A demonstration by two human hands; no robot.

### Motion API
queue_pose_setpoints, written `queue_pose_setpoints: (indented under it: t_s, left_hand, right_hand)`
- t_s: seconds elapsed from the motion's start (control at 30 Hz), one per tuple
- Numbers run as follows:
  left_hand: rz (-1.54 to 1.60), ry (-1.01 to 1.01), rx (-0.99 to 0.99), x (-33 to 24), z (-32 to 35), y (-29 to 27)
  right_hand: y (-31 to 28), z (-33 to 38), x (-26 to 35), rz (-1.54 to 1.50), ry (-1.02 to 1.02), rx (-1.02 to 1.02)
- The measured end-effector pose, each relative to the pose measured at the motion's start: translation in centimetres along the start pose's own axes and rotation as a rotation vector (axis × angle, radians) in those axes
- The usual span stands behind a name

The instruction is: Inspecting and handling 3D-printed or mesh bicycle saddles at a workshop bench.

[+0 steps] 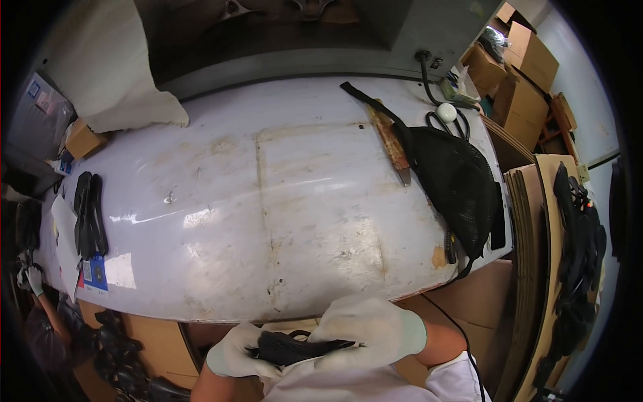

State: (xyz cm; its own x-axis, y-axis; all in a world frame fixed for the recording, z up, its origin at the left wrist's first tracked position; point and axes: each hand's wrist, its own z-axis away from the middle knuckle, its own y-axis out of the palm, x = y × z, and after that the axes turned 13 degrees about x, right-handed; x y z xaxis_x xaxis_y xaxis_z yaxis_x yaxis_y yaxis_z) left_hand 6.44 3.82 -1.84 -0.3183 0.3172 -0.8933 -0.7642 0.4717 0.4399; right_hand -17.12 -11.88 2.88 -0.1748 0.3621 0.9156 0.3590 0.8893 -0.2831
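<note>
At the near edge of the white table [221, 268], my left hand [234, 353] and my right hand [368, 326], both in whitish gloves, are closed on a dark black piece [295, 348]. It is held low against my body, between the two hands. The piece looks soft and elongated, with a narrow tip at its right end; its exact kind does not show. My right hand covers it from above, and its fingers are partly blurred. The left hand grips its left end.
A black mesh bag [452, 177] with a strap lies on the table's right, beside a worn brown-orange blade-like tool [390, 144]. Black strips [89, 214] lie at the left. Black parts [577, 248] rest on cardboard at the right. Another person's gloved hand [33, 278] is far left.
</note>
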Motion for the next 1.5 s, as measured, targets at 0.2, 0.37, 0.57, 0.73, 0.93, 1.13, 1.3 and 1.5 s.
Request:
queue_pose_setpoints:
  t_s: [0.2,0.37,0.57,0.73,0.93,1.13,1.3,1.5]
  left_hand:
    - [-0.401,-0.115,0.093,-2.6,-0.4,0.1]
    - [-0.720,-0.049,-0.072,-3.6,-0.9,1.2]
    - [-0.902,0.039,-0.109,-3.4,-1.7,1.0]
    - [-1.016,-0.065,-0.201,-4.8,-3.1,2.8]
    - [-1.081,-0.323,-0.268,-6.6,-4.6,5.3]
    - [-1.018,-0.157,-0.252,-5.5,-4.4,5.2]
    - [-1.060,-0.144,-0.252,-5.2,-4.0,5.3]
    - [-1.057,-0.117,-0.308,-4.7,-4.5,5.5]
  right_hand:
    - [-0.3,-0.4,-0.2,0.136,-0.121,0.124]
    - [1.7,0.7,-0.6,0.198,-0.022,-0.091]
    - [0.1,0.0,-0.5,0.114,-0.063,0.004]
    - [-1.0,1.1,-1.3,0.161,0.020,0.036]
    - [-0.3,0.1,0.9,0.368,0.147,-0.035]
    - [1.6,1.2,0.2,0.427,0.227,-0.147]
    - [0.7,1.3,0.3,0.246,0.170,-0.155]
    - [1.8,1.4,-0.1,0.295,0.176,-0.227]
